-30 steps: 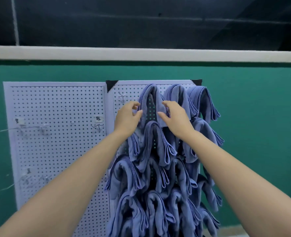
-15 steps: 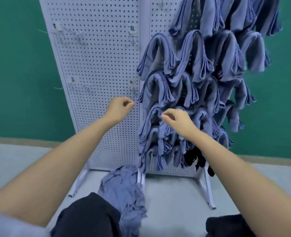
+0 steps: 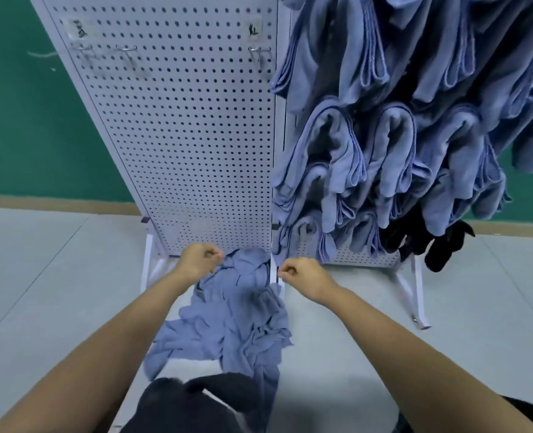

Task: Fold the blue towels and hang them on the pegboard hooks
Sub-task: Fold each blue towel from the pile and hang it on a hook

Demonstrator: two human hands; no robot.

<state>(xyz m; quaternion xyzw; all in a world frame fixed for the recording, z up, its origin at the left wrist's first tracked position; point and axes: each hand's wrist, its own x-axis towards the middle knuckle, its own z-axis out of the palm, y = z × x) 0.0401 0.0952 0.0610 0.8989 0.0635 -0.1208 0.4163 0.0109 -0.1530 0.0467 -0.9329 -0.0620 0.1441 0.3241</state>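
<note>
Grey floor (image 3: 40,276) bears crumpled blue towels (image 3: 243,314) beneath clenched, empty left hand (image 3: 201,259) and right hand (image 3: 302,275).

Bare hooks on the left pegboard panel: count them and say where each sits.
3. First hook under the left label, second hook just right of it, third hook under the right label. Others may be out of frame above.
</note>
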